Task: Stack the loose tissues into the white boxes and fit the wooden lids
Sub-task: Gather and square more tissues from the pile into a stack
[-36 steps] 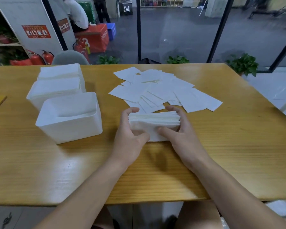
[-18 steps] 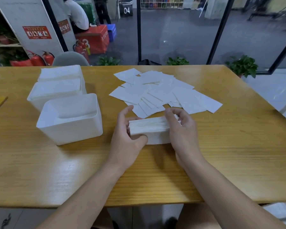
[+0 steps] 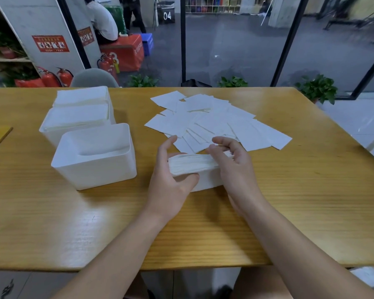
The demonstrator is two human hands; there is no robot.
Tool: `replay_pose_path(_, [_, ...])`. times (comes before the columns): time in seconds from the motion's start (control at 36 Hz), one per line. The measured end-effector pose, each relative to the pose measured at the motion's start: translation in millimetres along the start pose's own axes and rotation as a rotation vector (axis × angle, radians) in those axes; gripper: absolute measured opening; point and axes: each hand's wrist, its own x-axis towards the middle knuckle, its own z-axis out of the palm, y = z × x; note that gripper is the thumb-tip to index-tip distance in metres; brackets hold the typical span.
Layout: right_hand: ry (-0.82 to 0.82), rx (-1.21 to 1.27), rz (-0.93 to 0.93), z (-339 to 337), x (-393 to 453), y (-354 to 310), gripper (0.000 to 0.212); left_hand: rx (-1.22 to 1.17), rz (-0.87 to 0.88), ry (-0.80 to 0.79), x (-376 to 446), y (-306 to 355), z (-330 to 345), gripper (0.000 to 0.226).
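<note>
Two hands meet over a gathered stack of tissues (image 3: 190, 165) at the near middle of the desk (image 3: 289, 212). The left hand (image 3: 171, 180) holds the stack's left end, thumb under the front edge and fingers stretched up behind it. The right hand (image 3: 235, 167) closes its grip on the right end, fingers curled over the top. The stack looks lifted at its upper layers, with a white sheet lying under it on the wood.

Tissue like this is light, soft and floppy; I judge a stack will sag or fan apart if held by one end only, so a grip at both short ends, pressing lightly inward, suits it best. The sheets slide on each other easily.

Just left of the hands stands an open white box (image 3: 95, 167) with only a low layer inside, probably where this stack goes. Behind it sit two more white boxes, one (image 3: 58, 130) filled near the rim and the farthest (image 3: 109, 100) piled above it. Farther back in the middle, loose tissues (image 3: 214, 121) lie scattered and overlapping, so much sorting remains. No wooden lids can be made out with certainty
</note>
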Motion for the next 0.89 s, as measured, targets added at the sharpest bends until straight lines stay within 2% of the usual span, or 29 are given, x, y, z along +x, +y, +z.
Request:
replay_pose_path(0.17, [-0.05, 0.001, -0.092, 0, -1, -1, 0.026, 0.002, 0.006, 0.011, -1, 0, 0, 0.093])
replay_pose_path(0.33, [-0.063, -0.053, -0.072, -1, 0, 1, 0.029, -0.026, -0.006, 0.013, 2, 0, -4, 0.092])
replay_pose_path(0.39, [-0.088, -0.053, -0.06, -2, -1, 0, 0.03, -0.01, -0.009, 0.02, 2, 1, -4, 0.082])
replay_pose_path(0.5, [-0.152, 0.018, 0.021, -13, -1, -3, 0.045, 0.034, -0.026, 0.034, 6, 0, -6, 0.038])
replay_pose_path(0.56, [-0.206, -0.04, 0.009, -21, -5, -6, 0.056, -0.021, -0.043, 0.015, 5, 1, -8, 0.029])
replay_pose_path(0.64, [-0.277, -0.066, 0.015, -31, -9, -6, 0.061, -0.112, -0.07, 0.038, 6, 4, -10, 0.028])
replay_pose_path(0.78, [-0.294, 0.126, 0.016, -33, -16, -7, 0.04, -0.436, -0.2, 0.038, 4, 9, -8, 0.037])
replay_pose_path(0.83, [-0.269, 0.204, 0.008, -28, -19, -8, 0.037, -0.424, -0.199, 0.026, 1, 10, -5, 0.035])
replay_pose_path(0.89, [-0.23, 0.284, -0.003, -22, -21, -10, 0.035, -0.289, -0.156, 0.015, -3, 9, -3, 0.031])
